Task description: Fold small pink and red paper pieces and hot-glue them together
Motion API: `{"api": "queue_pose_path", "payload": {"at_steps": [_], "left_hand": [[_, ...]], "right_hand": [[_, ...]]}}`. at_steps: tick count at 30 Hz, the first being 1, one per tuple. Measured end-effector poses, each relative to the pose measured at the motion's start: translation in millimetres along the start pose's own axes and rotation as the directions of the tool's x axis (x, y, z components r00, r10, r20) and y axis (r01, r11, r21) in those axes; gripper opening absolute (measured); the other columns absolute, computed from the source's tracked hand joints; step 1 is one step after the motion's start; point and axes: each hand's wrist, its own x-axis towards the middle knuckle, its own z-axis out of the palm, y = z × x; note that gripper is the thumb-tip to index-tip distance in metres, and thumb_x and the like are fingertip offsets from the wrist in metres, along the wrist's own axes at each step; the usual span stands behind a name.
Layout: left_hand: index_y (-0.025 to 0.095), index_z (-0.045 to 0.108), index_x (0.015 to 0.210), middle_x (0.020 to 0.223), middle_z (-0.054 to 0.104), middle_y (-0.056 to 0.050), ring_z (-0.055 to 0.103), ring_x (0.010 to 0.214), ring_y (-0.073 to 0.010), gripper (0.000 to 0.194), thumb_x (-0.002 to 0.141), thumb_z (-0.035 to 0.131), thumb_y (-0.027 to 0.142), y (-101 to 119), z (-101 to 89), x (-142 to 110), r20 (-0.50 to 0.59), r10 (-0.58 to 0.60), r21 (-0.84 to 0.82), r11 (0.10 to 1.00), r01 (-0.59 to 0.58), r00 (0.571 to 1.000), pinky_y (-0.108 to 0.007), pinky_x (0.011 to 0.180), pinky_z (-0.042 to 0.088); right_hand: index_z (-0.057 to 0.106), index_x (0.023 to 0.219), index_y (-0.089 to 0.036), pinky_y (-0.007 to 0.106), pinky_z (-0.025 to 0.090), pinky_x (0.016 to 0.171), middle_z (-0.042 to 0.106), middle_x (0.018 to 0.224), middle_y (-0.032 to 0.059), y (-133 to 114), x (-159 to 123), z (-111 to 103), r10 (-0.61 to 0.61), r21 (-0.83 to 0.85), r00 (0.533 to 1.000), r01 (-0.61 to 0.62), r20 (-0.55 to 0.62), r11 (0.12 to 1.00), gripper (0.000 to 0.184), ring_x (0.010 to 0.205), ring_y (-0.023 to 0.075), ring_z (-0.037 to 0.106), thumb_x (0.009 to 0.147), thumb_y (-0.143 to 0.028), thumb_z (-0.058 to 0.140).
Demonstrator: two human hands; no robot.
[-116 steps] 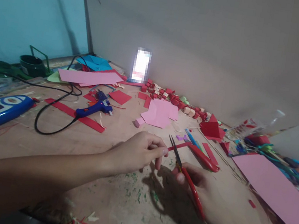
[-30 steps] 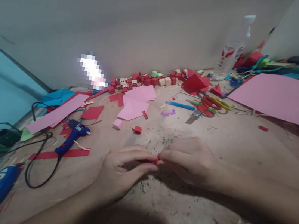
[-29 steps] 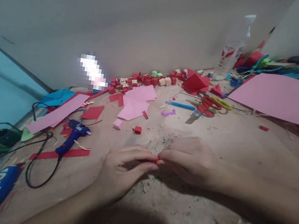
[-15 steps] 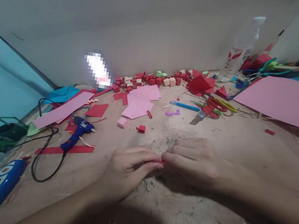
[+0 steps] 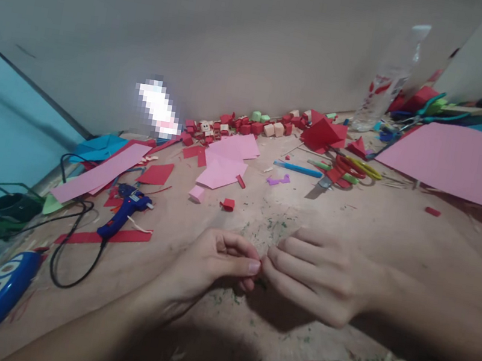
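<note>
My left hand (image 5: 214, 262) and my right hand (image 5: 322, 273) meet fingertip to fingertip low over the worn wooden table (image 5: 399, 224). Both are closed in a pinch at the same spot. The small red paper piece seen between them in earlier frames is now hidden by the fingertips. A folded red bit (image 5: 228, 204) and a pink cube (image 5: 197, 193) lie just beyond my left hand. Red and yellow scissors (image 5: 348, 167) rest farther back, beyond my right hand.
A blue glue gun (image 5: 124, 211) with a black cord lies on a red strip at the left. Several small paper cubes (image 5: 249, 126) line the wall. A large pink sheet (image 5: 458, 163), a plastic bottle (image 5: 387, 81) and a blue pen (image 5: 298, 169) are at the back right.
The scissors I held earlier now lie at the back. Over the last second both hands drew slightly nearer and curled tighter, and the red piece went out of sight.
</note>
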Motion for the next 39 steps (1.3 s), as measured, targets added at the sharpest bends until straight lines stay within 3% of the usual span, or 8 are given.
{"api": "queue_pose_path", "payload": {"at_steps": [3, 6, 11, 21, 25, 28, 34, 39], "left_hand": [[0.009, 0.075, 0.075, 0.06, 0.07, -0.005, 0.064, 0.056, -0.0127, 0.03, 0.063, 0.092, 0.031, -2.9, -1.0, -0.4, -0.026, 0.068, 0.039, 0.997, -0.066, 0.997, -0.022, 0.058, 0.051], [0.011, 0.076, 0.075, 0.067, 0.073, -0.006, 0.065, 0.062, -0.014, 0.017, 0.075, 0.082, 0.027, -1.5, -1.4, -3.3, -0.048, 0.206, 0.241, 0.952, -0.189, 0.977, -0.024, 0.061, 0.051], [0.017, 0.08, 0.088, 0.088, 0.078, -0.005, 0.068, 0.078, -0.0161, 0.007, 0.087, 0.072, 0.019, 6.9, -2.0, -9.2, 0.127, 0.502, 0.674, 0.589, -0.446, 0.855, -0.026, 0.073, 0.052], [0.015, 0.074, 0.091, 0.085, 0.074, -0.004, 0.067, 0.076, -0.0136, 0.014, 0.096, 0.06, 0.018, 5.4, -3.9, -13.5, 0.274, 0.614, 0.737, 0.36, -0.572, 0.74, -0.024, 0.072, 0.052], [0.015, 0.074, 0.091, 0.086, 0.076, -0.005, 0.069, 0.075, -0.0138, 0.009, 0.093, 0.065, 0.017, 1.1, -2.7, -15.7, 0.198, 0.707, 0.774, 0.313, -0.551, 0.679, -0.024, 0.07, 0.054], [0.014, 0.074, 0.091, 0.086, 0.077, -0.006, 0.07, 0.075, -0.014, 0.008, 0.092, 0.066, 0.015, -1.0, -2.7, -15.6, 0.224, 0.726, 0.765, 0.282, -0.579, 0.65, -0.024, 0.07, 0.055], [0.014, 0.076, 0.095, 0.087, 0.077, -0.006, 0.07, 0.076, -0.014, 0.012, 0.093, 0.065, 0.014, 6.1, -8.1, -14.2, 0.305, 0.658, 0.691, 0.345, -0.635, 0.689, -0.023, 0.07, 0.056], [0.014, 0.077, 0.093, 0.083, 0.076, -0.005, 0.069, 0.074, -0.0129, 0.012, 0.092, 0.066, 0.012, 11.1, -15.8, -12.8, 0.392, 0.639, 0.625, 0.343, -0.701, 0.662, -0.022, 0.068, 0.054]], "right_hand": [[0.067, 0.089, -0.014, 0.034, 0.041, 0.059, 0.066, 0.076, 0.0074, -0.2, 3.3, -1.1, 0.044, 0.03, 0.999, -0.045, 0.011, 0.999, 0.03, 0.067, 0.0186, 0.055, 0.103, -0.015, 0.04], [0.066, 0.099, -0.011, 0.032, 0.038, 0.059, 0.062, 0.073, 0.0051, -0.6, 5.6, -0.1, 0.138, 0.12, 0.99, -0.142, 0.038, 0.983, 0.021, 0.066, 0.0175, 0.052, 0.102, -0.014, 0.045], [0.067, 0.099, -0.015, 0.026, 0.035, 0.059, 0.06, 0.074, 0.002, -3.4, 3.1, 7.5, 0.414, 0.406, 0.908, -0.401, 0.061, 0.821, 0.015, 0.066, 0.0132, 0.05, 0.097, -0.013, 0.052], [0.066, 0.094, -0.016, 0.025, 0.035, 0.06, 0.066, 0.075, 0.0022, -6.0, 4.1, 6.6, 0.521, 0.457, 0.844, -0.517, 0.128, 0.724, 0.01, 0.065, 0.0127, 0.052, 0.095, -0.017, 0.056], [0.068, 0.094, -0.016, 0.024, 0.035, 0.061, 0.066, 0.073, 0.0004, -6.0, 6.5, 6.0, 0.577, 0.477, 0.812, -0.541, 0.082, 0.693, 0.012, 0.062, 0.0108, 0.052, 0.098, -0.019, 0.057], [0.07, 0.096, -0.014, 0.024, 0.036, 0.061, 0.067, 0.074, 0.0021, -5.3, 6.9, 4.9, 0.548, 0.468, 0.833, -0.517, 0.08, 0.717, 0.014, 0.064, 0.0109, 0.054, 0.097, -0.017, 0.056], [0.07, 0.094, -0.013, 0.023, 0.038, 0.06, 0.068, 0.073, 0.0019, -5.7, 4.6, 5.5, 0.533, 0.47, 0.845, -0.492, 0.053, 0.733, 0.012, 0.063, 0.0096, 0.055, 0.095, -0.016, 0.058], [0.07, 0.092, -0.011, 0.022, 0.038, 0.058, 0.065, 0.07, 0.0018, -5.9, 7.6, 4.7, 0.491, 0.476, 0.871, -0.433, 0.003, 0.765, 0.012, 0.061, 0.0092, 0.055, 0.094, -0.015, 0.059]]}}
